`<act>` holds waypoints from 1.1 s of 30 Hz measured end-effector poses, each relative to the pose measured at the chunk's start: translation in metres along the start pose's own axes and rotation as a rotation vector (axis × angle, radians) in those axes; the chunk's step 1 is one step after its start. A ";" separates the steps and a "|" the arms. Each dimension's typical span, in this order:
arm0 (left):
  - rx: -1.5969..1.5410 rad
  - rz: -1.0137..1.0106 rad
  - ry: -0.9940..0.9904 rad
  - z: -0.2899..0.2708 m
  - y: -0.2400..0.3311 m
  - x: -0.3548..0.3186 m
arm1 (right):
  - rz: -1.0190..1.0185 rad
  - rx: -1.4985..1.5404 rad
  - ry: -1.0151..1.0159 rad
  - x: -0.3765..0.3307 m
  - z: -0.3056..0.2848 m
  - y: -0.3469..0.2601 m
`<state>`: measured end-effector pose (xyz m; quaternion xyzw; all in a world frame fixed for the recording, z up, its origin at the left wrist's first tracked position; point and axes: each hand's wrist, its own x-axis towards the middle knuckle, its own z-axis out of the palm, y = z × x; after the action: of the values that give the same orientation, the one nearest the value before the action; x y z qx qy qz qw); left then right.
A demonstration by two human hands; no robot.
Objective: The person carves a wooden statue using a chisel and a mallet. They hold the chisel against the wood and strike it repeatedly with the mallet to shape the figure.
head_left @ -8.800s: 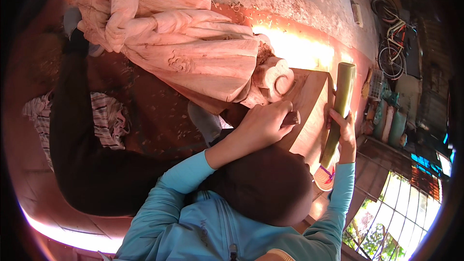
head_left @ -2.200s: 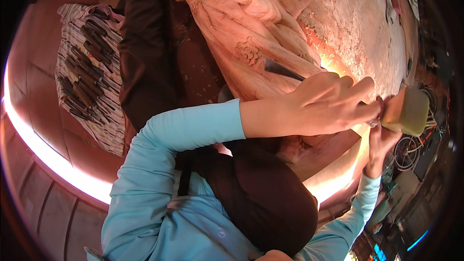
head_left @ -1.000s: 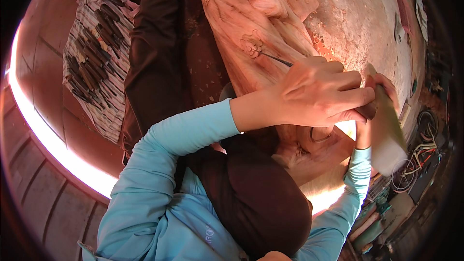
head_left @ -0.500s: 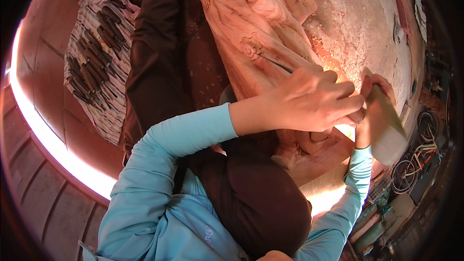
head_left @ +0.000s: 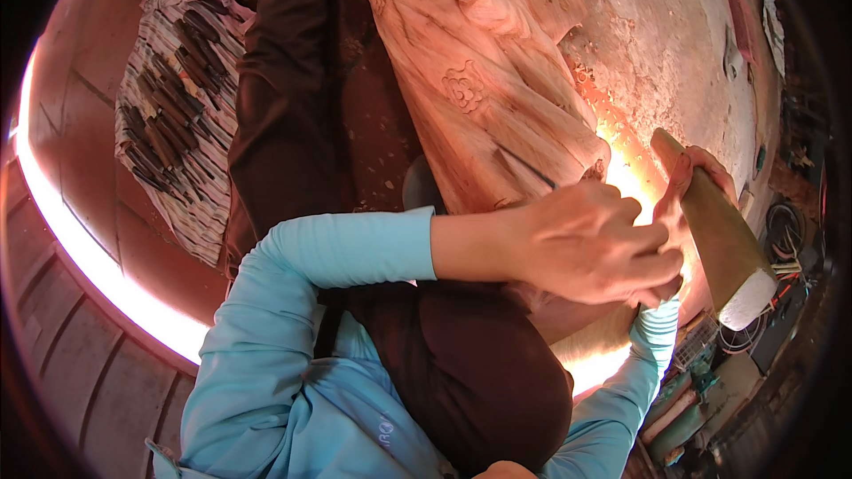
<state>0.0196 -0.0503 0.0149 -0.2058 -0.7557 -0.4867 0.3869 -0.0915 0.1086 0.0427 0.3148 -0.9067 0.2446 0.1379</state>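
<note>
A large carved wooden figure with flowing, robe-like folds lies before me. A small carved flower stands out in relief on its surface. My left hand is closed round a chisel; its thin dark shaft points up and left to the folds below the flower, and the fist hides the handle. Whether the tip touches the wood I cannot tell. To its right, my right hand grips a wooden mallet, a long block with a pale end, held tilted and apart from the chisel.
At left, a striped cloth carries several carving tools with dark handles. My dark-trousered leg stretches between the cloth and the figure. Wood chips lie on the floor. Clutter and a bicycle wheel stand at far right.
The chisel has shifted from the flower down and right to the lower folds. My right hand has lowered slightly, and the mallet has swung down and to the right.
</note>
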 end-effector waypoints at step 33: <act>0.133 -0.339 0.213 0.000 -0.046 0.033 | 0.069 0.383 0.188 -0.003 0.016 0.006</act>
<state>-0.0326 -0.0726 0.0147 0.0027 -0.7649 -0.5128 0.3899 -0.0948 0.1059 0.0258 0.2798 -0.8371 0.4452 0.1512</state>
